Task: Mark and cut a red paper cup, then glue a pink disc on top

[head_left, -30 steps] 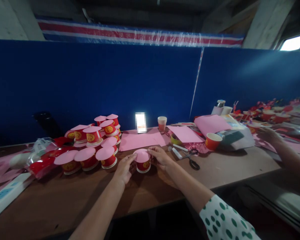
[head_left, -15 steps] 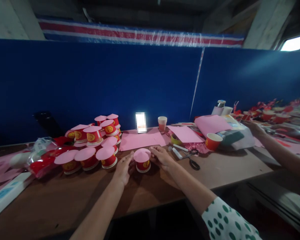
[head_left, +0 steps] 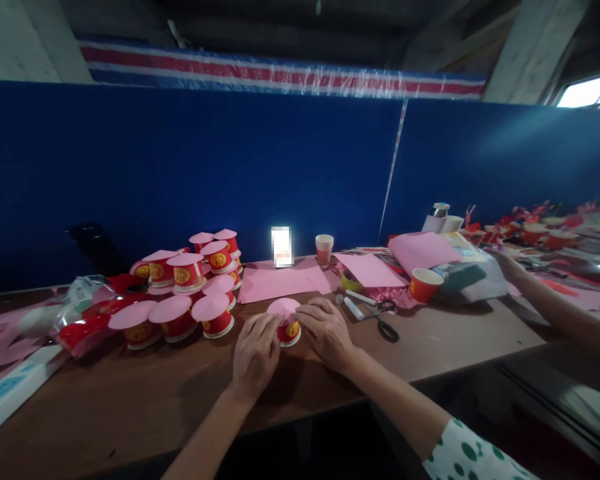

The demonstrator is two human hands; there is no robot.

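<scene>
At lower centre, a red cup [head_left: 291,333] stands on the worktop [head_left: 85,407] beneath a pink cone [head_left: 284,307], its sides partly hidden by the left hand [head_left: 257,353] and right hand [head_left: 327,332]. Their fingers [head_left: 264,328] are bent at the cone's edge — whether gripping or touching, I cannot tell. At the right edge, another person's arm [head_left: 560,303] is cut off.

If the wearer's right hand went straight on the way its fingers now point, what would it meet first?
The right hand would likely meet first the pink paper cone atop the red, gold-printed paper cup; whether they touch is unclear.
</scene>
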